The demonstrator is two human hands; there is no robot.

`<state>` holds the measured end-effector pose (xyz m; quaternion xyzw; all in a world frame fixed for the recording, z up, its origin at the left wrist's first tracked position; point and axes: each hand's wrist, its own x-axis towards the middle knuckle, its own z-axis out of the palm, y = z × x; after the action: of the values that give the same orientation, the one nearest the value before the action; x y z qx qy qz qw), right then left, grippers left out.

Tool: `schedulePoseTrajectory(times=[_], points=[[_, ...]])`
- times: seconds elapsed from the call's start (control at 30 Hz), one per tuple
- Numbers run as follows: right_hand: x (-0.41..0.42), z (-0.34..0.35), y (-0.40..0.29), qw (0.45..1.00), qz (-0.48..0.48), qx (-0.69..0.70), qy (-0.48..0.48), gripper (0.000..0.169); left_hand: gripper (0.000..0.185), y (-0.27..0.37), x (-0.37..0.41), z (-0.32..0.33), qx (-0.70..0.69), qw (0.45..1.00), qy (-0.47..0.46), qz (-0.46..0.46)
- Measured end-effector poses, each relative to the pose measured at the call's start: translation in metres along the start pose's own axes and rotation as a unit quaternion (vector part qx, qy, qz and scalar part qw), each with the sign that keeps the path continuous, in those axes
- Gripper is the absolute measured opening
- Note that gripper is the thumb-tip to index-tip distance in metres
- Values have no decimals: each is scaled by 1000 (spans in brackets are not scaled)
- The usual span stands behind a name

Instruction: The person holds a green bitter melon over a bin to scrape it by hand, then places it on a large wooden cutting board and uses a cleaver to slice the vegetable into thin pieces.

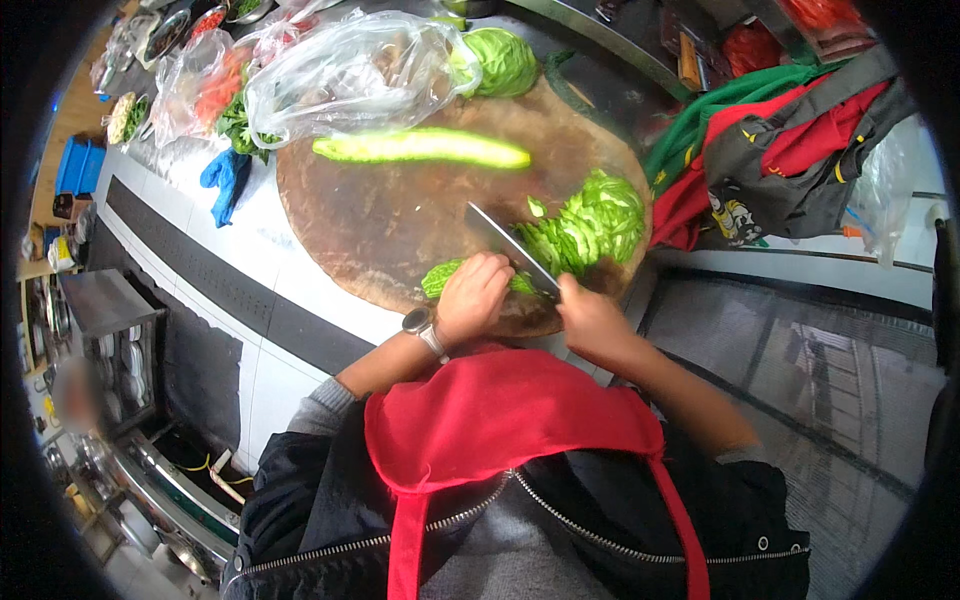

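My right hand [592,313] grips the handle of a kitchen knife [510,244], whose blade slants away to the upper left over a round wooden chopping board [360,225]. Left of the blade, my left hand [474,292] presses with bent fingers on a green vegetable piece [441,277], likely bitter melon; part of it is hidden under the fingers. Sliced green pieces [592,225] lie heaped on the board to the right of the blade. A long, pale green peeled vegetable [420,147] rests across the board's far side.
A clear plastic bag [360,67] and a green cabbage [502,61] stand at the board's far edge. A blue cloth or glove [223,184] lies left of the board. Red, green and grey aprons or cloths [780,150] are at the right. A metal cabinet [112,300] stands farther left.
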<state>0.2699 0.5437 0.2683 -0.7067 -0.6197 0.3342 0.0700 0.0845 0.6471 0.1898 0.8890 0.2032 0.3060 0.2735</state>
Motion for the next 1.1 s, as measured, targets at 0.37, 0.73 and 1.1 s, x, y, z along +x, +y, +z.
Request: schedulePoseTrajectory(times=[0.37, 0.73, 1.1], points=[[5, 7, -3, 1000, -24, -13, 7, 19, 31, 0, -5, 0, 3, 1000, -6, -5], [11, 1, -11, 999, -36, -10, 7, 20, 24, -1, -8, -3, -6, 1000, -2, -1], [7, -10, -17, 999, -24, 39, 4, 20, 20, -2, -8, -4, -6, 1000, -16, 9]])
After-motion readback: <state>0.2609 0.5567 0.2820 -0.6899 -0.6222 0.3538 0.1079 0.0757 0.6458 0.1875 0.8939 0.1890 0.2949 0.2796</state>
